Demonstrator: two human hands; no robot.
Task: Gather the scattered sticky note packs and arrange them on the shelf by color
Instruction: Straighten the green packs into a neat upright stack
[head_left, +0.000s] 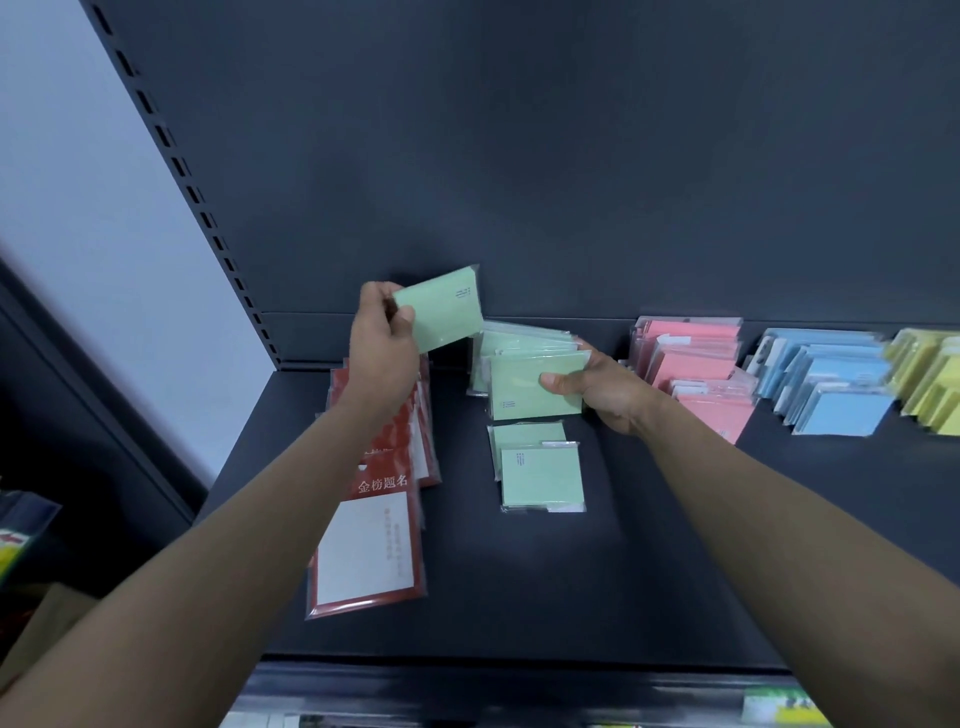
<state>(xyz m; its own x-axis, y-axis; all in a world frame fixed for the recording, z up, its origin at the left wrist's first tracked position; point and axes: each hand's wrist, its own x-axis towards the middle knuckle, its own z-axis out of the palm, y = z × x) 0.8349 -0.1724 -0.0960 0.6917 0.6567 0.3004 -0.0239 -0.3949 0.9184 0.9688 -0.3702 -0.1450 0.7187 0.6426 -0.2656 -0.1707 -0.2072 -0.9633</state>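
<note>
Left hand: thumb and fingers pinch the left end of one green pack, the lifted pack. It is up off the shelf, tilted, right end higher, in front of the back panel.

Right hand: holds the right edge of a second green pack, the front pack, thumb on its top face and fingers behind. This pack overlaps the near side of the green stack, which sits at the far end of the shelf, mid-left. Can't tell if it rests on the stack.

Green pair: two more green packs flat on the shelf, just near of the front pack. They overlap, nearer one on top.

Red packs: overlapped row on the left, running near to far. The nearest shows a white panel and gold characters. The left forearm crosses over the row.

Right of the green, in order:
- pink packs, just beside the right hand
- blue packs
- yellow packs, cut off by the frame edge

Each colour is its own overlapped group; the edges are blurred.

A slotted upright runs up the left side of the back panel.
</note>
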